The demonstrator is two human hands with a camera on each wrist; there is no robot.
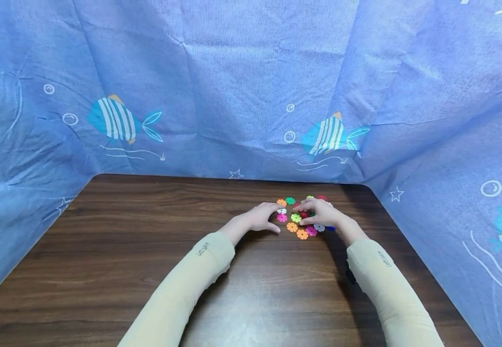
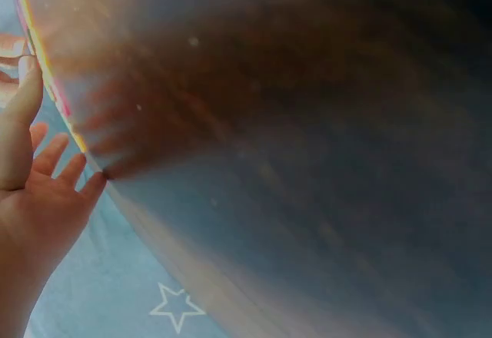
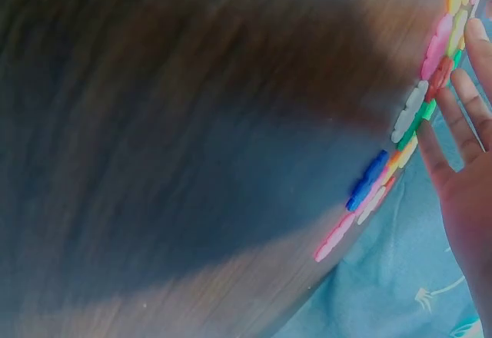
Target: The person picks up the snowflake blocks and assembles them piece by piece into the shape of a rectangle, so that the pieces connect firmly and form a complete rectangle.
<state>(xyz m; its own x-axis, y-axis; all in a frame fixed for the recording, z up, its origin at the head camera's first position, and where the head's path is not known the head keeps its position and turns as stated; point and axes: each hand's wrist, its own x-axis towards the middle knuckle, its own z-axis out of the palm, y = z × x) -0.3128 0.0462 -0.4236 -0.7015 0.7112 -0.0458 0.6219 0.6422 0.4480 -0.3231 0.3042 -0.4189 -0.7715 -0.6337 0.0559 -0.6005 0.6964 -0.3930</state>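
Observation:
Several flat plastic discs with notched, flower-like edges lie loosely grouped on the brown table. In the head view, my left hand [image 1: 260, 217] stands at the group's left side, thumb apart from fingers, beside a pink disc [image 1: 282, 218] and a white disc [image 1: 282, 211]. From the right, my right hand [image 1: 325, 212] reaches over the discs, its thumb close to a yellow-green disc [image 1: 296, 218]; it hides some of the pile. The right wrist view shows this hand's fingers [image 3: 463, 127] extended beside discs, including a blue disc [image 3: 367, 180]. I see nothing held in either hand.
Orange discs [image 1: 302, 234] lie at the group's near side, a green disc [image 1: 290, 200] at its far side. Wood-grain table [image 1: 147, 241] extends left and toward me. A blue fish-patterned cloth [image 1: 242, 96] hangs behind and at both sides.

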